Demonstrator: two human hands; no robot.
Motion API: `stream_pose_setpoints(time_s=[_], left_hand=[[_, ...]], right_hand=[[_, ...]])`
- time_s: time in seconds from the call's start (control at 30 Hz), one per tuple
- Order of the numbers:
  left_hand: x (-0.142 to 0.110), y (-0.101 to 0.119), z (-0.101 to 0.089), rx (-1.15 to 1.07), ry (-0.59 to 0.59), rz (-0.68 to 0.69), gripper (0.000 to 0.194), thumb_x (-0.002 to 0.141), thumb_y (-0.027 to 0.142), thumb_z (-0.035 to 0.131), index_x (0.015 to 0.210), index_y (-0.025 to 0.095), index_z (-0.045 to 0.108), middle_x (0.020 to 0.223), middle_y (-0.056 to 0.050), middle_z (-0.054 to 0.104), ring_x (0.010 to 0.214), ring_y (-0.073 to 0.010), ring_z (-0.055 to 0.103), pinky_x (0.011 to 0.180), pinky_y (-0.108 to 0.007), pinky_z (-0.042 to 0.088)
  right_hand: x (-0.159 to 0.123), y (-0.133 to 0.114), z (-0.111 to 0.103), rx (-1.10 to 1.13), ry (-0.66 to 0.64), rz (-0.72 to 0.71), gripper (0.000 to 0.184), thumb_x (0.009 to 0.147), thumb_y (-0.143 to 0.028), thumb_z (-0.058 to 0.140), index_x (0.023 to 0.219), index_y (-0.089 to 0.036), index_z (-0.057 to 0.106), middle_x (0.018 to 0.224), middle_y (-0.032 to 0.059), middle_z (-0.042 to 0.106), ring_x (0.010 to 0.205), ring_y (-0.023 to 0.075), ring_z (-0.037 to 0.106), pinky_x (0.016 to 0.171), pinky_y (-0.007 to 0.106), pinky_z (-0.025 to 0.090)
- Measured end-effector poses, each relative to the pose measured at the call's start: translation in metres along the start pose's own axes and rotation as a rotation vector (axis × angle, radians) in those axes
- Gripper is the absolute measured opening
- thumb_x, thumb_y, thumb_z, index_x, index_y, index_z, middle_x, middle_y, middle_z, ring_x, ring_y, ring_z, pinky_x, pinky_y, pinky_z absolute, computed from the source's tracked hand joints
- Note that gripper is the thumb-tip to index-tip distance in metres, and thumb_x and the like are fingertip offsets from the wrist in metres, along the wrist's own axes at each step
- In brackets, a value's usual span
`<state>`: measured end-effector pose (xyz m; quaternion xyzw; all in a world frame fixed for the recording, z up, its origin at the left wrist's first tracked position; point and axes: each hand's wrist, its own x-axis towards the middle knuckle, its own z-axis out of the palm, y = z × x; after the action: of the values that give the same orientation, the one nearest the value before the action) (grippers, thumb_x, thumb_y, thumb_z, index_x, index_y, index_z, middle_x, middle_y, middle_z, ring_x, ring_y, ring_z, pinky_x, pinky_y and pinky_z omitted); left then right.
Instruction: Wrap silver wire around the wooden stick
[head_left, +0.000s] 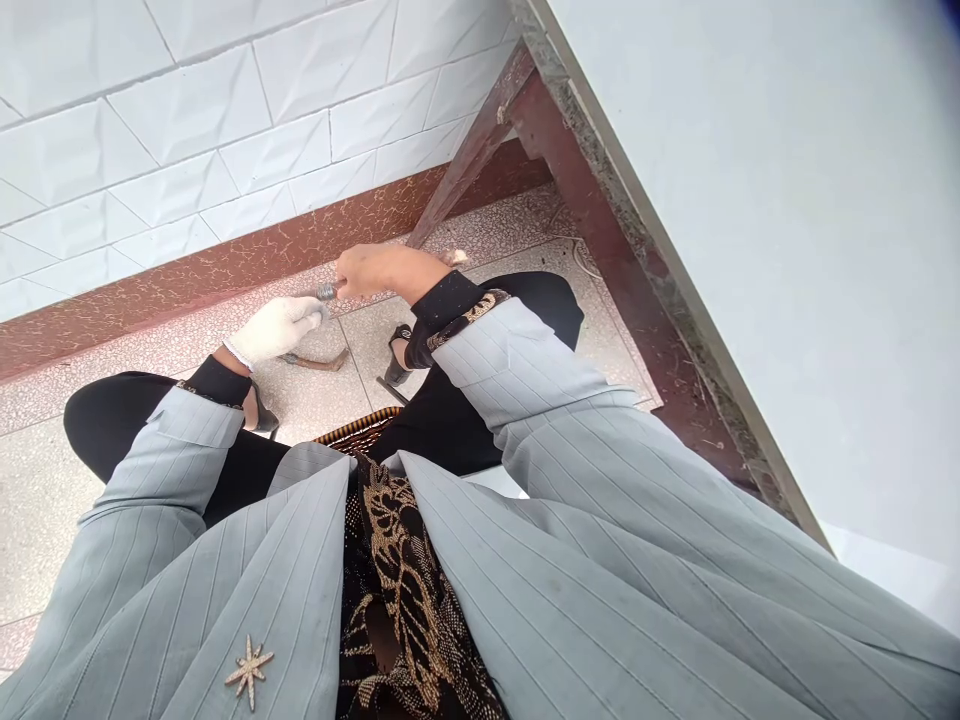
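Observation:
My right hand (371, 271), bare, is closed round the handle of what looks like a sickle. A pale handle end (454, 257) sticks out to the right of the fist, and a metal coil (326, 291) wraps the neck on the other side. My left hand (276, 329), in a white glove, is closed at the head end, its fingers pressed together. Below the glove shows a curved, rusty brown blade (319, 362); the glove hides where it meets the neck. Both hands are close together above the floor, between my knees.
I sit low on a woven basket or stool (360, 430), its rim showing between my legs. A white tabletop (757, 200) with dark red legs (577, 190) stands at my right. Ahead is a white tiled wall (217, 110). Speckled tiles (45, 490) cover the floor.

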<state>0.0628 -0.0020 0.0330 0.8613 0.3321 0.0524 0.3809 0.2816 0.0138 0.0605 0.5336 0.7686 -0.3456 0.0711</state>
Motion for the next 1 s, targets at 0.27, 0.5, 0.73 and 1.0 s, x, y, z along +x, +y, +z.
stream_pose_setpoints(time_s=[0.27,0.5,0.73,1.0], left_hand=[[-0.003,0.006,-0.015,0.176,0.052,-0.041,0.03,0.094,0.03,0.048,0.097,0.016,0.075,0.09,-0.006,0.073,0.086,-0.0217,0.065,0.085,-0.035,0.05],[-0.003,-0.005,-0.021,0.092,0.091,-0.077,0.034,0.095,0.033,0.048,0.103,0.015,0.075,0.102,-0.007,0.077,0.094,-0.0218,0.067,0.093,-0.036,0.053],[-0.005,-0.007,-0.025,0.055,0.135,-0.08,0.033,0.093,0.033,0.048,0.099,0.014,0.074,0.094,-0.006,0.074,0.084,-0.0188,0.063,0.088,-0.036,0.052],[-0.008,-0.008,-0.028,-0.034,0.21,-0.083,0.031,0.092,0.033,0.051,0.098,0.013,0.074,0.089,-0.006,0.071,0.08,-0.0167,0.059,0.085,-0.034,0.052]], right_hand=[[-0.014,-0.015,0.001,0.026,-0.41,-0.162,0.021,0.1,-0.012,0.065,0.081,-0.008,0.072,0.061,-0.004,0.058,0.058,0.0091,0.051,0.067,0.025,0.039],[-0.02,-0.015,-0.008,0.054,-0.44,-0.254,0.025,0.103,-0.011,0.061,0.079,-0.008,0.066,0.059,-0.0045,0.055,0.058,0.0089,0.048,0.066,0.027,0.036],[-0.025,-0.017,-0.011,0.1,-0.408,-0.258,0.025,0.102,-0.008,0.059,0.077,-0.01,0.064,0.059,-0.0052,0.054,0.056,0.0087,0.048,0.064,0.027,0.035],[-0.027,-0.017,-0.013,0.15,-0.376,-0.296,0.02,0.099,-0.006,0.057,0.082,-0.009,0.067,0.062,-0.0043,0.057,0.059,0.0088,0.05,0.066,0.027,0.037]])
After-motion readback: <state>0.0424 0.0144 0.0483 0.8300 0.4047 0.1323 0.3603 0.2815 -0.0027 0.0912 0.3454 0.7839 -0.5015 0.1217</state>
